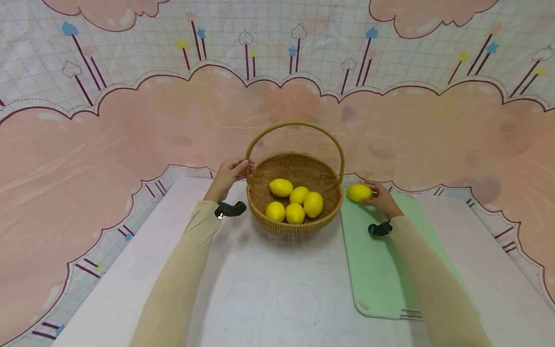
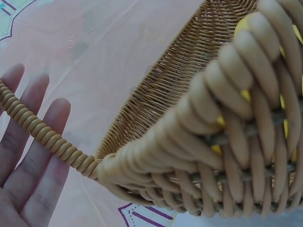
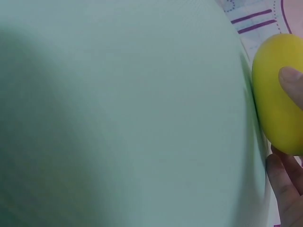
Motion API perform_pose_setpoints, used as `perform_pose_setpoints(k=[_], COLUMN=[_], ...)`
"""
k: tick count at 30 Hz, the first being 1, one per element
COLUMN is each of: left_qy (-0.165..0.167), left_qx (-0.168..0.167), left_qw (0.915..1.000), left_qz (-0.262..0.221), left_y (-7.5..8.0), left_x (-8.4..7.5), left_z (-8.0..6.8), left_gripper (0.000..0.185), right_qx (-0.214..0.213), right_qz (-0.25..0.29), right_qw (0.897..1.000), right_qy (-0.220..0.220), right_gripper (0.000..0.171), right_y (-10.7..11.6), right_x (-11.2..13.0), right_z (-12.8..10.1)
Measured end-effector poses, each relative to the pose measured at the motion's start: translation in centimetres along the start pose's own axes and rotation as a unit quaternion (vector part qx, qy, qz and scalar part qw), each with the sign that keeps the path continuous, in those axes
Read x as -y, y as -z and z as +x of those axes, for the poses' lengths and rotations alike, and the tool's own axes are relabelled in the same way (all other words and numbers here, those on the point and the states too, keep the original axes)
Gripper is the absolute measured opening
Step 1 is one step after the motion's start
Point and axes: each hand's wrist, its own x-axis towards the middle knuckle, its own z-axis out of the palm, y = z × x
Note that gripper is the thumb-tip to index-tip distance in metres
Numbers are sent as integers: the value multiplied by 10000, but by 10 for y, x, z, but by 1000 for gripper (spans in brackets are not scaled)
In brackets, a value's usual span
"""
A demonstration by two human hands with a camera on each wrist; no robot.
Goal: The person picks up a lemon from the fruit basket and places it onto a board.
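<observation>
Lemon (image 1: 360, 193) in hand, right of centre in the head view: the right grip (image 1: 382, 200) holds it between thumb and fingers, over the far end of a green board (image 1: 360, 270) and just beside the basket (image 1: 282, 166). (Whether the fruit touches the board cannot be told.) At mid-frame on the white desk (image 1: 277, 279), five other lemons (image 1: 313, 205) sit inside the wicker. To their left, the left grip (image 1: 225, 179) is at the basket's handle (image 1: 295, 124), its fingers mostly straight behind the cane rather than clenched round it, apparently steadying things. The step appears to be a transfer between basket and board, direction unclear. Next, a basket-bound lemon would need lifting over the rim at the handle's right foot; a board-bound one, gentle lowering and a loosened thumb.
</observation>
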Motion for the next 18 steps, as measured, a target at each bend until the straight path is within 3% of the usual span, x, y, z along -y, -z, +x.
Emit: perform_pose_setpoints(k=[5, 18], left_qy=[23, 73], left_qx=[37, -47], left_qw=[10000, 10000], left_qz=[-53, -7], left_y=[-1, 0], left_x=[-1, 2], left_z=[-2, 2], left_gripper=[39, 38], right_qx=[80, 917], right_qz=[-143, 32], right_qw=[9998, 9955], right_qy=[89, 228], right_gripper=[67, 68], right_y=[2, 14], right_x=[-4, -10], right_z=[-1, -2])
